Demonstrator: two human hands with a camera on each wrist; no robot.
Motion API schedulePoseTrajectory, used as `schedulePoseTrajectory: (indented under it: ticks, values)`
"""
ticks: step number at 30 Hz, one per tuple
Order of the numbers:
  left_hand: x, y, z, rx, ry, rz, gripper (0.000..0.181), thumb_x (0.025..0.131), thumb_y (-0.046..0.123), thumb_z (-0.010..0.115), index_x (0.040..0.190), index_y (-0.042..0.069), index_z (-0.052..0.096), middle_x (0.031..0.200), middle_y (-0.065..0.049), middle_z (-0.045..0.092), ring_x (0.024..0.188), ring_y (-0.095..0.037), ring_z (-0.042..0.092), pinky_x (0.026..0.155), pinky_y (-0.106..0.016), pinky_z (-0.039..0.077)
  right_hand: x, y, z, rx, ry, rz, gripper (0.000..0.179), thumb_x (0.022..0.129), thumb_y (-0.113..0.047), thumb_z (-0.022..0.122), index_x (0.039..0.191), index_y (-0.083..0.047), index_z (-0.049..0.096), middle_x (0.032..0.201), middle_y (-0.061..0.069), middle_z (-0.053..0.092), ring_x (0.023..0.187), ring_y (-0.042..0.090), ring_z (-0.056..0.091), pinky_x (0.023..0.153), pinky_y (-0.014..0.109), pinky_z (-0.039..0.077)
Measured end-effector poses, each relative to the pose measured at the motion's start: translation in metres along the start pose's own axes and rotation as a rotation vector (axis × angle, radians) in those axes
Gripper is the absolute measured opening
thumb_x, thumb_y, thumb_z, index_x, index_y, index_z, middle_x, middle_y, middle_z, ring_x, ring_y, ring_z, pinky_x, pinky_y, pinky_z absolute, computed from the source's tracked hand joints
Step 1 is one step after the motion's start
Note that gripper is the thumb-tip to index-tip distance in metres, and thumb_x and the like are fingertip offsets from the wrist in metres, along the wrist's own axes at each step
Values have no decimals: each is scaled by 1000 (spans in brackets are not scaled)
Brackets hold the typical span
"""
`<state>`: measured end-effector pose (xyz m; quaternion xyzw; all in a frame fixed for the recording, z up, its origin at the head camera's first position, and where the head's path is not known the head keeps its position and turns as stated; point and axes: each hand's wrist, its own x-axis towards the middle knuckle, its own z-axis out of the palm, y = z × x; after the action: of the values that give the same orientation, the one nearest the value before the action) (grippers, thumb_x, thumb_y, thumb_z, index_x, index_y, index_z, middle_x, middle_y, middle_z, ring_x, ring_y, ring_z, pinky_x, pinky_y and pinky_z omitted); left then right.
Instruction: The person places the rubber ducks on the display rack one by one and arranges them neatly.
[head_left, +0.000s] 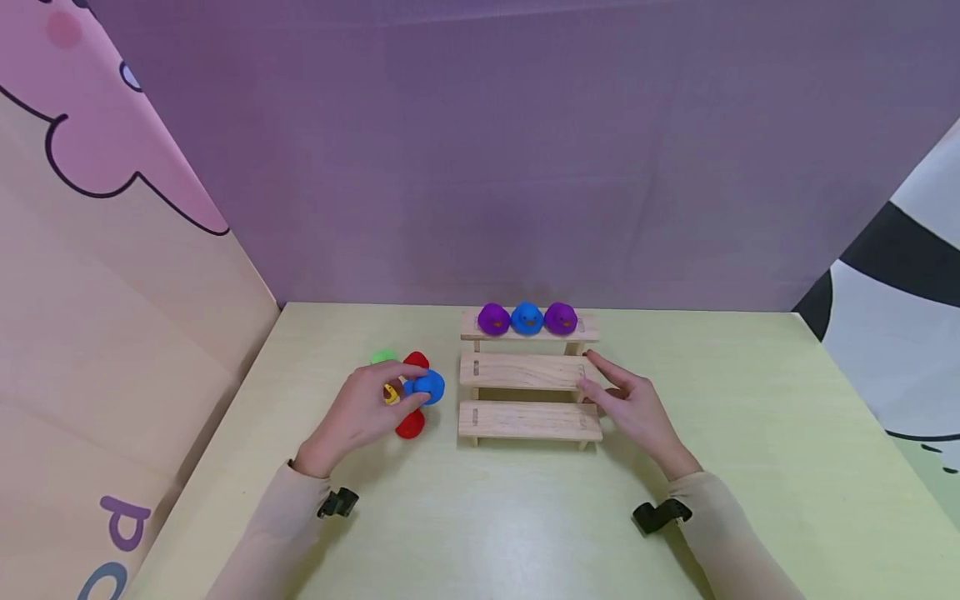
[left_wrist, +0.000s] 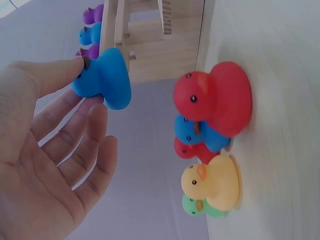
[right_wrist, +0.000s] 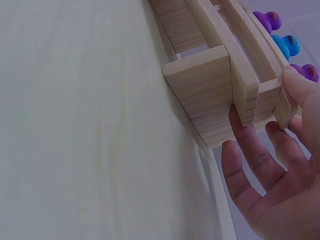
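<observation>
My left hand [head_left: 369, 404] pinches a blue rubber duck [left_wrist: 114, 80] between thumb and fingers, above the table. Below and beside it, a group of ducks sits on the table: a large red duck [left_wrist: 225, 100], a blue duck [left_wrist: 212, 137], a second red duck [left_wrist: 192, 150], a yellow duck [left_wrist: 220, 182] and a green duck [left_wrist: 206, 207]. At the right end of a three-step wooden stand [head_left: 528, 419], my right hand [head_left: 633, 408] grips the boards, thumb on one and fingertips against their ends.
Along the stand's top step sit a purple duck [head_left: 493, 319], a blue duck [head_left: 527, 318] and another purple duck [head_left: 561, 318]. A purple backdrop [head_left: 525, 167] rises behind the pale wooden table [head_left: 510, 517]. Printed panels flank both sides.
</observation>
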<state>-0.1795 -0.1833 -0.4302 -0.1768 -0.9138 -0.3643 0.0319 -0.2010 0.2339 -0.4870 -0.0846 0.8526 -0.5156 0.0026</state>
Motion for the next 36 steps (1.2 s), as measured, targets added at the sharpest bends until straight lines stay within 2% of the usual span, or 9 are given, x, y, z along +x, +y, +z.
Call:
schedulePoseTrajectory:
  ticks: [9,17,22,26,30,36]
  values:
    - [4,11,6,-18,3,22,38,92,26,85,128,16,77,116,-1,77,97,-20,65,74,-30,57,-2,-4,0,12,5,-5,63,107,-36,67,162,-15,46,168,17,42,106,31,79,85,15,55]
    - [13,14,17,-90,0,67,35,94,25,84,127,17,78,101,3,76,84,-16,68,71,-31,58,-2,-4,-1,18,8,0,62,107,-35,67,162,-17,46,168,15,42,107,28,79,85,15,56]
    - [17,18,23,-131,5,93,33,93,25,84,125,17,79,110,6,77,83,-11,67,74,-31,59,-2,-4,-1,17,4,2,62,106,-35,67,162,-19,46,168,14,42,108,30,79,86,16,56]
    - [19,22,27,-152,10,120,33,93,24,84,125,17,79,117,4,78,83,-9,67,77,-39,61,-2,-4,0,18,1,6,62,106,-35,67,162,-19,46,168,14,42,108,31,79,86,16,56]
    - [22,24,32,-173,17,123,33,93,23,84,126,18,79,117,4,78,85,-10,67,79,-46,61,-1,-3,0,19,0,12,63,106,-36,67,163,-17,46,168,15,42,104,24,80,86,15,56]
    - [28,28,42,-206,29,123,32,94,24,84,125,20,80,114,7,77,86,-10,66,78,-31,60,0,-1,0,24,0,24,65,106,-39,67,163,-17,45,169,16,40,96,10,80,86,14,56]
